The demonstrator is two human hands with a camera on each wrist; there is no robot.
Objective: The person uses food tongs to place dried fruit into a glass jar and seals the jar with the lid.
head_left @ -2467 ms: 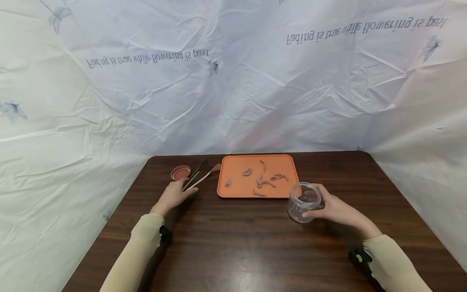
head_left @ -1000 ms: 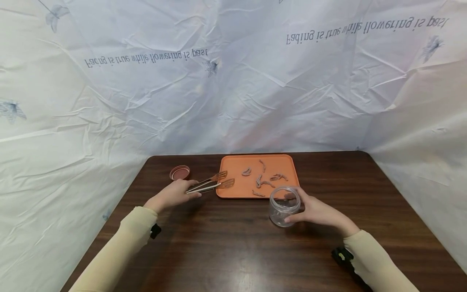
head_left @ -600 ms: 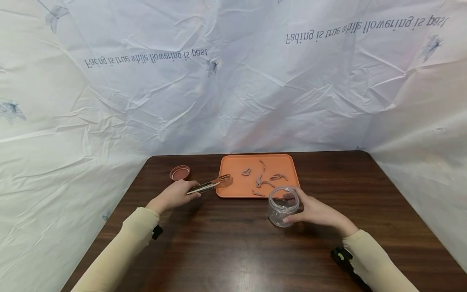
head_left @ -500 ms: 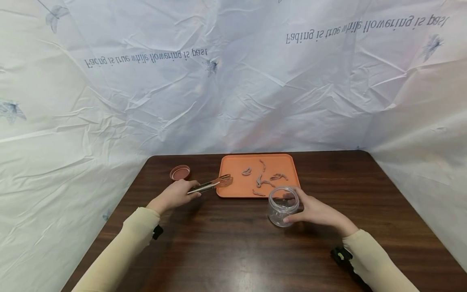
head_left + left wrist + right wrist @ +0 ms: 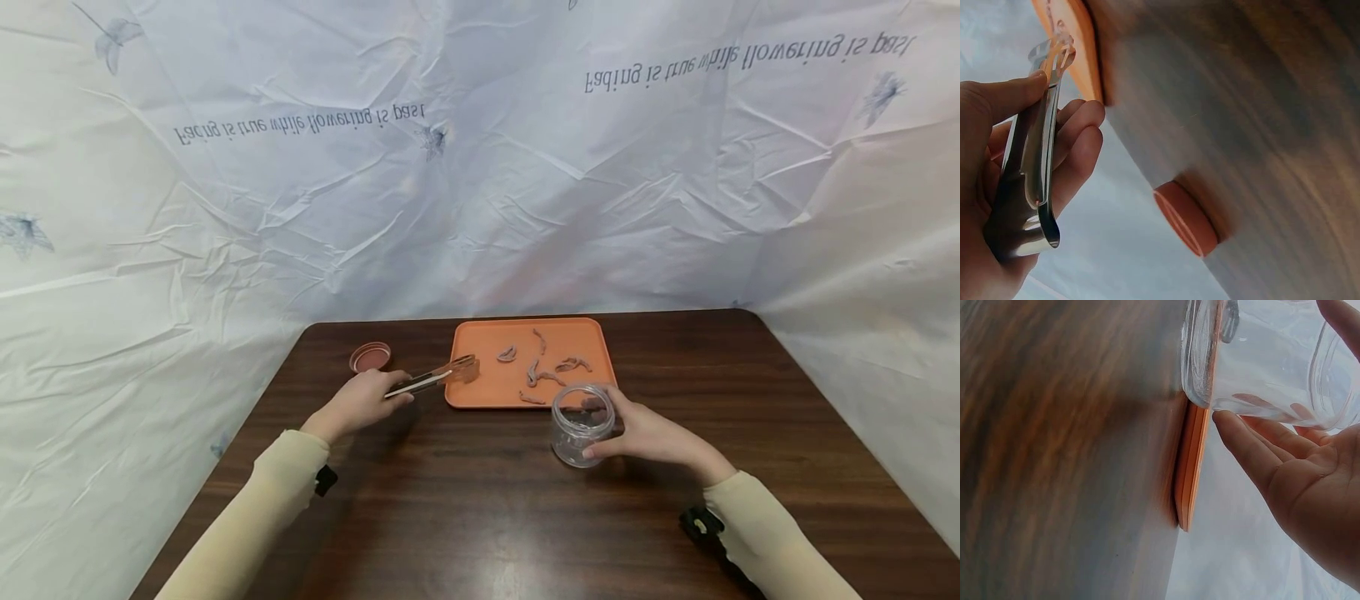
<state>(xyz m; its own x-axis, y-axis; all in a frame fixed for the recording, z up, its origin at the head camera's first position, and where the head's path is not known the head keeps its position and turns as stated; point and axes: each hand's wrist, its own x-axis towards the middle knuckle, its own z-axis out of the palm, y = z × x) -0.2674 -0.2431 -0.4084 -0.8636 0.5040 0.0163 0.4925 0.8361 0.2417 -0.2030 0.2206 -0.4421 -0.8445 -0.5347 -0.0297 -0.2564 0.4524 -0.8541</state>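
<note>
My left hand (image 5: 362, 402) grips a pair of metal tongs (image 5: 1034, 150), thumb on one arm and fingers round the other. The tong arms are squeezed close together, and their slotted heads (image 5: 463, 365) lie over the left end of the orange tray (image 5: 487, 333). I cannot tell whether a piece is caught between the heads. Several greyish-brown, twisted strips (image 5: 533, 372) lie spread on the tray. My right hand (image 5: 645, 429) holds a clear, lidless jar (image 5: 577, 442) upright by its right side, at the tray's front edge. No strips show inside the jar.
A reddish-brown round lid (image 5: 371, 357) lies on the dark wooden table (image 5: 480, 500), just beyond my left hand. A pale printed sheet (image 5: 480, 208) hangs behind the table and along both sides.
My left hand has swung the tongs right, onto the tray's left end, and squeezed them together; the strip there is now out of sight. My right hand has brought the jar leftward.
</note>
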